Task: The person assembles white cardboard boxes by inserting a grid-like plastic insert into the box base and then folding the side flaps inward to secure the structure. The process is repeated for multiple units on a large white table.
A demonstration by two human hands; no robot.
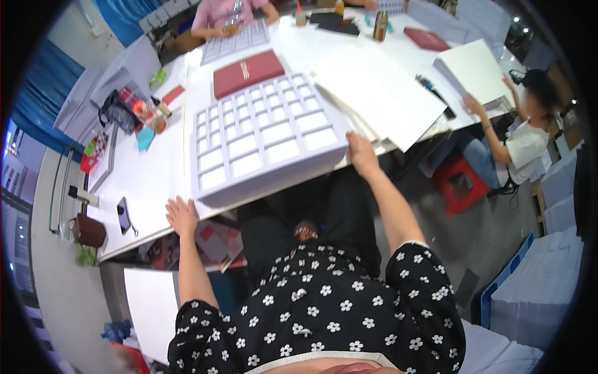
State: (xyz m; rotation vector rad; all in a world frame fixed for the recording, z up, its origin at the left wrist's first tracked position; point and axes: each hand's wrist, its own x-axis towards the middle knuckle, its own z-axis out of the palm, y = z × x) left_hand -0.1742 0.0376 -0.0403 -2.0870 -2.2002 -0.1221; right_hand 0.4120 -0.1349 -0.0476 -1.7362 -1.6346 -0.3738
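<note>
A light grey tray point(272, 156) divided into several white-bottomed compartments sits on the white table in front of me. The compartments are small toward the far left and larger along the near and right sides. My left hand point(181, 216) rests at the table edge just left of the tray's near left corner, fingers spread, holding nothing. At the tray's near right corner is my right hand point(361, 153), its fingers stretched out beside the tray wall. Whether those fingertips touch the tray I cannot tell. A dark red box point(248, 73) lies just beyond the tray.
White boards point(389, 103) lie right of the tray. A phone point(124, 215) and brown bin point(89, 230) are at left, with bottles point(149, 117) farther back. A person on the right handles a white box point(471, 67); a red stool point(460, 182) stands nearby. Another person sits across the table.
</note>
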